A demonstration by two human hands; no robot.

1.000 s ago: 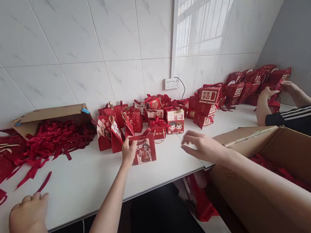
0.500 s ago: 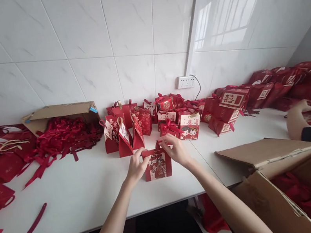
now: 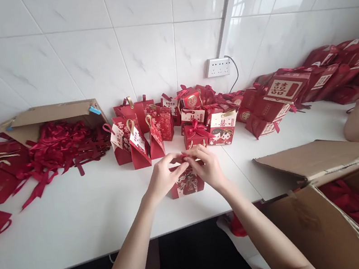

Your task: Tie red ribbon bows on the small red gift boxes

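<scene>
Since half a second ago our left hand (image 3: 163, 177) and right hand (image 3: 208, 167) have closed in from either side. They now meet, fingertips pinching the top of the red gift box (image 3: 188, 187), which stands mid-table near the front edge of the white table (image 3: 77, 225). The other hand at near left has gone from view. We count two cartons, a tipped cardboard box (image 3: 52, 115) far left and an open carton (image 3: 322, 225) near right. We also count three pointed red bags (image 3: 138, 148) and one wall socket (image 3: 218, 67).
</scene>
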